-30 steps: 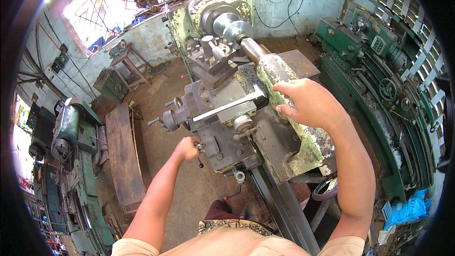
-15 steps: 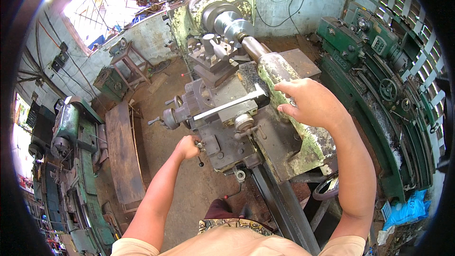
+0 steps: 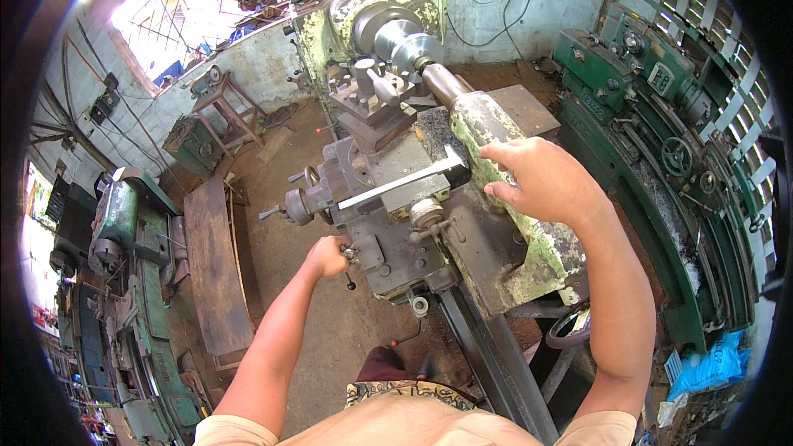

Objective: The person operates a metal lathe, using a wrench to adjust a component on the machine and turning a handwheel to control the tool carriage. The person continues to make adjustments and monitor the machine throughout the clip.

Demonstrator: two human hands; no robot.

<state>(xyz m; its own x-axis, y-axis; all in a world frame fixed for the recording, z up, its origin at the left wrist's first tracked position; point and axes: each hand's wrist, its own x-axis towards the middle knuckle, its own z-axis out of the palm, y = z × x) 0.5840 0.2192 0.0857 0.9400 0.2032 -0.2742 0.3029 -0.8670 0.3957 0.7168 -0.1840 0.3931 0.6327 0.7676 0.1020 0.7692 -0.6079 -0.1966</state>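
In front of me stands a worn lathe with peeling pale paint. My left hand [image 3: 329, 257] is closed round a small handle at the left side of the carriage [image 3: 388, 244]; the fingers cover most of that handle. On the tailstock [image 3: 487, 120] my right hand [image 3: 549, 182] rests, thumb and forefinger apart, nothing held in it. A long bright flat metal piece, like a caliper or rule [image 3: 396, 184], lies across the carriage. Beyond it is the tool post [image 3: 376, 95]. A shiny round metal workpiece [image 3: 406, 45] sits between the chuck [image 3: 380, 25] and the tailstock quill [image 3: 442, 83].
Green lathes stand at the right [image 3: 636, 132] and at the left [image 3: 136, 281]. A worn wooden board [image 3: 216, 264] is left of the carriage. The tailstock handwheel [image 3: 570, 330] is below my right forearm. A blue plastic bag [image 3: 710, 363] lies at lower right.
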